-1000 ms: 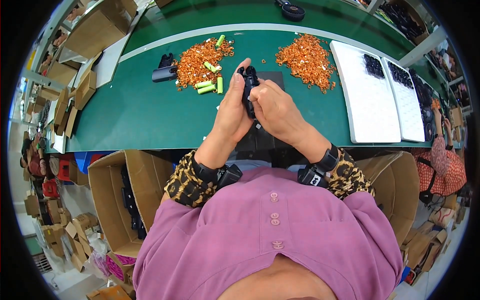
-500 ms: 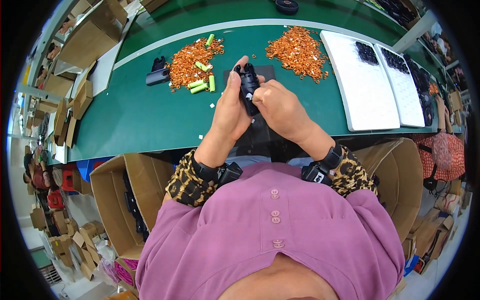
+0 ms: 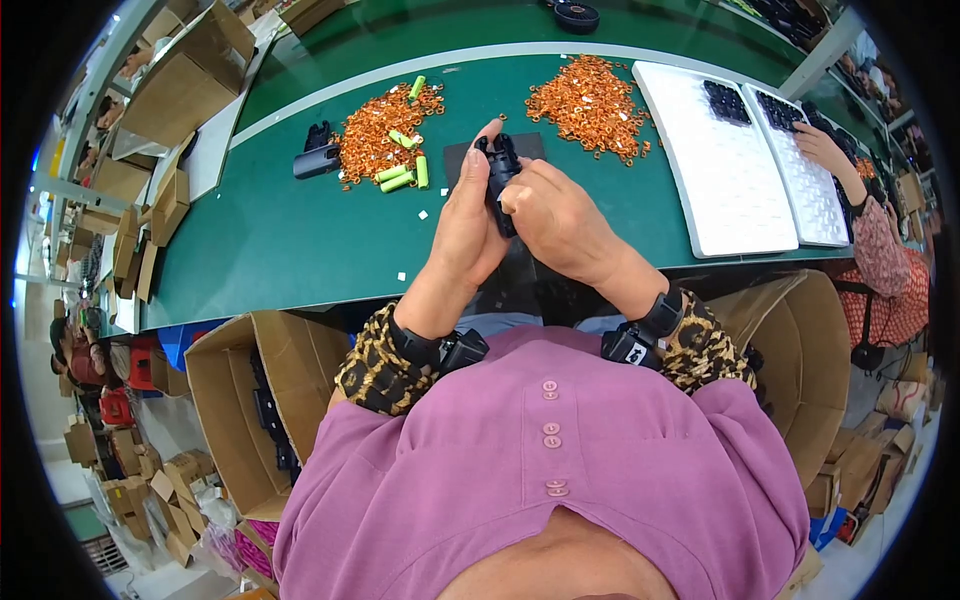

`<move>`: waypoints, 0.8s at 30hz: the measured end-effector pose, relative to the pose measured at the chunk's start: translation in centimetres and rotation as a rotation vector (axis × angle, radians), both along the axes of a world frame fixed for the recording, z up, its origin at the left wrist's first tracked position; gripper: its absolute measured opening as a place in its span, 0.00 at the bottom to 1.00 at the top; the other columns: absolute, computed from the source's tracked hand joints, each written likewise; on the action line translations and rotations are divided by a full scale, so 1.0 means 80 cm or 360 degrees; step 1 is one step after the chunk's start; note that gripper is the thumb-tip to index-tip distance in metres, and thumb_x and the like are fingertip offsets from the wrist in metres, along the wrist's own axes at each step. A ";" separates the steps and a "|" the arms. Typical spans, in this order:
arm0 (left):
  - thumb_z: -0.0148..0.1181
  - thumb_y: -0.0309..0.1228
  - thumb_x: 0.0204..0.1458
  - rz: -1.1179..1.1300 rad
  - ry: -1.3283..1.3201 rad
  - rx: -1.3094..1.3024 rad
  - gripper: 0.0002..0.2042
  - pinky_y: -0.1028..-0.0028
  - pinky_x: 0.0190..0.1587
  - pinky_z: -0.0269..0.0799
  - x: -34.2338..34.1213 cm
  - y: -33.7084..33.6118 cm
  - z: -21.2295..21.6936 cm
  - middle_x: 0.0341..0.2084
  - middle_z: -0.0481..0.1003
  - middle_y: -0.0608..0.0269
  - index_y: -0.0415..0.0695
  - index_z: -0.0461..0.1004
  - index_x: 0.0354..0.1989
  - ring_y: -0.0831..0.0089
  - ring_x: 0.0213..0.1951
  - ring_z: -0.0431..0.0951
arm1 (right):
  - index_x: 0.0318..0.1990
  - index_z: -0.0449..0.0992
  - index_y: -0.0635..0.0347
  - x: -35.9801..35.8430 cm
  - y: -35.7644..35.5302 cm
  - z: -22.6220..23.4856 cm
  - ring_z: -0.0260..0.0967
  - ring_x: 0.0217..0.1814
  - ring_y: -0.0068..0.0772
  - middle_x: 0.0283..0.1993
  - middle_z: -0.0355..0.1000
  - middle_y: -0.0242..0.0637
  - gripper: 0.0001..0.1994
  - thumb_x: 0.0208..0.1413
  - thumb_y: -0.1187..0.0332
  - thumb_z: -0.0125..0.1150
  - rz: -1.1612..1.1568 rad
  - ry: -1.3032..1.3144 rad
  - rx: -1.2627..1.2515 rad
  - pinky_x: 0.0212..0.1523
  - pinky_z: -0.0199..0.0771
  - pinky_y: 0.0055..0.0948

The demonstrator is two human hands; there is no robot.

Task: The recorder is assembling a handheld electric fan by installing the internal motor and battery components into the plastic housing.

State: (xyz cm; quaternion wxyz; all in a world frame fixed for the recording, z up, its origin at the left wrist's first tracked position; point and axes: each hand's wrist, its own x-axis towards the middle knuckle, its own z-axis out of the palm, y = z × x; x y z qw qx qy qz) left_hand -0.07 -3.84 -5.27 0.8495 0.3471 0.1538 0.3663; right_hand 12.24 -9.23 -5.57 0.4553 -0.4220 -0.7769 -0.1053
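Observation:
A black plastic housing (image 3: 503,168) with pronged upper end stands tilted in my left hand (image 3: 462,228), whose fingers wrap round it from the left. My right hand (image 3: 560,215) is closed, its thumb and curled fingers pressed against the front of the housing. Whatever sits between those fingertips is hidden. Beneath the hands lies a dark flat pad (image 3: 530,146). Just left of it are several lime-green cylindrical cells (image 3: 421,172), some beside and some on a heap of small orange rings (image 3: 375,133). Tiny white squares (image 3: 423,215) dot the green table.
Another orange ring heap (image 3: 590,105) lies right of centre. White foam trays (image 3: 715,180) with black parts stand further right, where a co-worker's hand (image 3: 822,150) reaches in. Black housing pieces (image 3: 317,162) rest at left. Open cardboard boxes (image 3: 225,400) flank me below the table edge.
A white piece seen by my right thumb on the housing is now out of sight. The housing has tilted and shifted slightly. A co-worker's hand has come onto the right foam tray.

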 end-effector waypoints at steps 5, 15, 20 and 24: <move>0.37 0.47 0.65 -0.0020 0.0023 0.0041 0.24 0.67 0.54 0.68 0.002 -0.001 -0.004 0.48 0.69 0.62 0.52 0.55 0.66 0.72 0.49 0.70 | 0.34 0.64 0.60 0.000 -0.002 0.004 0.64 0.32 0.45 0.28 0.63 0.39 0.09 0.45 0.78 0.55 -0.0022 0.0163 -0.0075 0.34 0.68 0.38; 0.39 0.47 0.65 -0.0026 -0.0100 0.0004 0.25 0.69 0.52 0.68 0.004 -0.004 -0.005 0.42 0.70 0.58 0.50 0.53 0.67 0.72 0.45 0.71 | 0.32 0.64 0.59 0.003 -0.018 0.006 0.67 0.30 0.42 0.29 0.67 0.37 0.14 0.42 0.84 0.61 -0.0046 0.0138 0.0026 0.33 0.72 0.36; 0.39 0.47 0.65 -0.0036 -0.0064 -0.0013 0.25 0.69 0.52 0.68 0.007 -0.009 -0.004 0.43 0.70 0.58 0.50 0.53 0.67 0.72 0.45 0.71 | 0.32 0.65 0.60 0.004 -0.015 0.005 0.67 0.32 0.44 0.29 0.67 0.37 0.13 0.42 0.83 0.61 -0.0051 0.0091 0.0036 0.37 0.72 0.38; 0.37 0.48 0.65 -0.0079 -0.0051 0.0004 0.24 0.64 0.55 0.67 0.007 -0.007 -0.010 0.51 0.68 0.61 0.55 0.54 0.67 0.70 0.51 0.70 | 0.33 0.64 0.59 0.007 -0.021 0.007 0.69 0.35 0.45 0.28 0.67 0.39 0.06 0.48 0.77 0.54 -0.0115 0.0035 -0.0112 0.48 0.74 0.40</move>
